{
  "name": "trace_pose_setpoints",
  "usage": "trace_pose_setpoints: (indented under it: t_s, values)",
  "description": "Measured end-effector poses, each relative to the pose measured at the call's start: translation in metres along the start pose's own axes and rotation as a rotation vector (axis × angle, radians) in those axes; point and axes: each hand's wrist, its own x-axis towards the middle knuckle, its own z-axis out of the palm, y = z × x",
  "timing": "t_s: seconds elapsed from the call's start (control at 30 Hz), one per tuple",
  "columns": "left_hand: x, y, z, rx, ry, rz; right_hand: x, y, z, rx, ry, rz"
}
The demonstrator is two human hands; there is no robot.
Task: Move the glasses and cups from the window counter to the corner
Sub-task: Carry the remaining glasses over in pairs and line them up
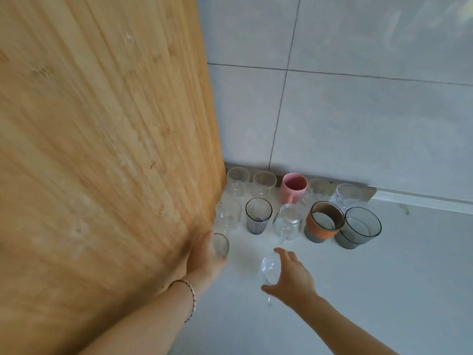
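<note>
Several glasses and cups stand in two rows in the corner of the white counter (384,290). A pink mug (293,187) is in the back row. The front row holds a ribbed dark glass (258,215), a clear jar mug (287,224), an orange-banded glass (323,224) and a wide grey glass (359,226). My left hand (204,257) grips a small smoky glass (220,244) on the counter beside the wooden panel. My right hand (291,278) holds a clear glass (270,269), fingers spread around it; whether it touches the counter is unclear.
A tall wooden panel (102,149) fills the left side and meets the counter at the corner. Grey wall tiles (358,111) rise behind the cups. Bare counter lies to the right and in front of the rows.
</note>
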Motion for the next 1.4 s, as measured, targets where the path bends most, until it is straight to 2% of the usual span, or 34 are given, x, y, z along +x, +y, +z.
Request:
trace_pose_setpoints:
  t_s: [0.27, 0.5, 0.67, 0.83, 0.9, 1.0, 1.1, 1.23, 1.4]
  values:
    - [0.01, -0.01, 0.006, -0.032, -0.006, 0.018, 0.055, -0.039, 0.021, -0.044, -0.022, 0.015]
    - [0.013, -0.018, 0.013, -0.081, 0.053, 0.062, 0.058, -0.048, 0.04, -0.023, 0.057, 0.013]
    - [0.011, -0.017, 0.012, 0.0, 0.04, 0.081, 0.055, -0.04, 0.034, 0.012, -0.038, -0.03]
    - [-0.006, 0.009, 0.008, 0.255, 0.185, 0.351, 0.034, -0.01, 0.01, 0.031, -0.036, 0.02]
    - [-0.021, 0.035, 0.011, 0.262, 0.087, 0.428, 0.016, 0.019, -0.005, 0.053, -0.114, 0.077]
    - [-0.047, 0.081, 0.03, 0.291, -0.175, 0.405, -0.021, 0.075, -0.025, 0.087, -0.218, 0.153]
    - [-0.079, 0.132, 0.071, 0.389, -0.382, 0.462, -0.072, 0.143, -0.046, 0.095, -0.218, 0.249]
    - [-0.137, 0.203, 0.149, 0.489, -0.508, 0.623, -0.161, 0.258, -0.072, 0.142, -0.164, 0.423]
    - [-0.239, 0.292, 0.269, 0.598, -0.679, 0.789, -0.308, 0.399, -0.108, 0.053, -0.146, 0.656]
